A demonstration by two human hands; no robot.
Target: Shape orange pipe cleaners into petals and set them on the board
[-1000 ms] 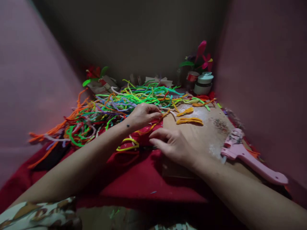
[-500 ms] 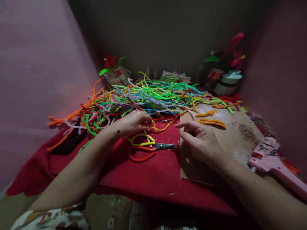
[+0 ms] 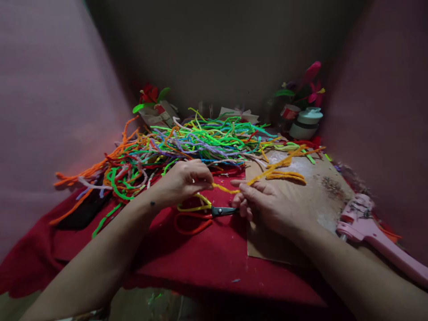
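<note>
A long orange-yellow pipe cleaner [image 3: 267, 170] runs from the pile down to my hands. My left hand [image 3: 183, 180] pinches its near end, fingers closed. My right hand [image 3: 267, 203] grips the same pipe cleaner a little further along, fingers curled. Just below both hands lie orange-handled scissors [image 3: 200, 216] on the red cloth [image 3: 207, 254], with a yellow loop of pipe cleaner [image 3: 194, 207] beside them. A big tangled pile of coloured pipe cleaners [image 3: 187, 145] spreads behind my hands.
A brown cardboard sheet [image 3: 317, 196] lies at right with folded orange pieces [image 3: 287, 176] on it. A pink glue gun [image 3: 374, 232] sits at the far right. Jars [image 3: 306, 122] and artificial flowers [image 3: 310, 82] stand at the back right, more flowers [image 3: 150, 96] at the back left.
My right hand moved left from the cardboard and took hold of the orange-yellow pipe cleaner that my left hand pinches; the strand now lifts off the cloth between them.
</note>
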